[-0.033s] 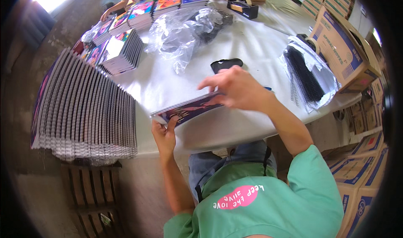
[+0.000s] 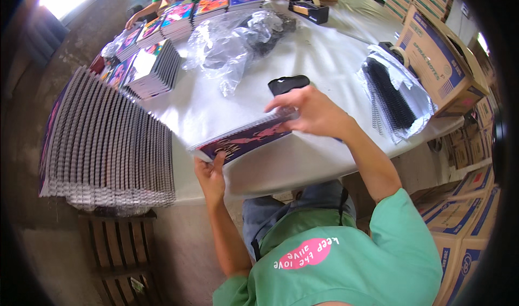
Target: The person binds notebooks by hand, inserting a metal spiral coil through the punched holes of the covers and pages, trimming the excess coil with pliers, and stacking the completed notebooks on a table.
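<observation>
A notebook point(image 2: 250, 138) with a dark purple and pink cover is held tilted above the near edge of the table, its spiral-bound edge facing up and away. My left hand point(image 2: 211, 177) grips its left end, thumb on the cover and the other fingers hidden behind. At the right end my right hand point(image 2: 316, 111) has its thumb by the cover and its fingers curled over the bound edge. Just beyond the right hand lies a flat black item point(image 2: 287, 84) whose kind I cannot make out. A long row of spiral notebooks point(image 2: 108, 138) stands at my left.
Crumpled clear plastic point(image 2: 219, 44) lies mid-table, with notebook stacks point(image 2: 157, 65) behind it. Black binding spirals point(image 2: 390, 92) on white wrapping and a cardboard box point(image 2: 440, 57) sit at right. A tape dispenser point(image 2: 308, 9) stands farther back. A co-worker's hand point(image 2: 132, 21) is at far left.
The notebook has tipped so that more of its cover shows. My right hand has shifted slightly right along its bound edge. My left hand keeps its hold.
</observation>
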A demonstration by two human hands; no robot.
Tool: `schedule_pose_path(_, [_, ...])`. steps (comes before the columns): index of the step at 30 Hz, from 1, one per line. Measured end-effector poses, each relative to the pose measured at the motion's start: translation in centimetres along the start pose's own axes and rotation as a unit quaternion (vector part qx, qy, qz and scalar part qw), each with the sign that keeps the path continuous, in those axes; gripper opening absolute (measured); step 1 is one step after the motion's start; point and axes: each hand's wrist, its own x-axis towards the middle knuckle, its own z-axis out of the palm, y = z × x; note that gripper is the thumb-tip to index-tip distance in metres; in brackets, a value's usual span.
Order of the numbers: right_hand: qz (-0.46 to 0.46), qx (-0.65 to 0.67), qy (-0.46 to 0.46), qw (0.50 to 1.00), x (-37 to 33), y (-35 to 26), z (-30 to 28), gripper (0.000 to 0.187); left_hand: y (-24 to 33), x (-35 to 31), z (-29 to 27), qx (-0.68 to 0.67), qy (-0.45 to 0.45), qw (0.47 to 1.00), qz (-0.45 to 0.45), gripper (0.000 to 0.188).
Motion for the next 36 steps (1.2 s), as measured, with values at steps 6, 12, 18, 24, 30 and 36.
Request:
schedule_pose_path(6, [0.166, 0.445, 0.127, 0.871, -3.0, 5.4, 7.7, 0.035, 0.3, 0.6, 3.3, 0.05, 0.008, 0.999, 0.011, 0.057])
schedule_pose_path(12, [0.168, 0.474, 0.139, 0.853, -3.2, 7.2, 10.1, 0.032, -0.9, 0.2, 3.6, 0.179, 0.035, 0.983, 0.001, 0.084])
schedule_pose_path(18, [0.188, 0.408, 0.174, 0.876, -3.8, 6.0, 10.2, 0.036, 3.6, -1.6, 5.9, 0.508, 0.23, 0.796, 0.234, 0.1])
schedule_pose_path(24, [0.23, 0.307, -0.027, 0.923, -4.9, 6.0, 7.1, 0.047, 5.1, -0.6, 11.9, 0.632, 0.006, 0.715, 0.297, 0.036])
schedule_pose_path(30, [0.367, -0.302, 0.352, 0.806, -11.8, 22.3, -5.4, 0.041, 5.5, 0.4, 11.1, 0.512, -0.086, 0.787, 0.334, 0.019])
schedule_pose_path(36, [0.385, -0.372, 0.164, 0.828, -11.6, 24.6, -8.4, 0.04, 4.7, 1.4, 10.8, 0.484, -0.072, 0.794, 0.362, 0.021])
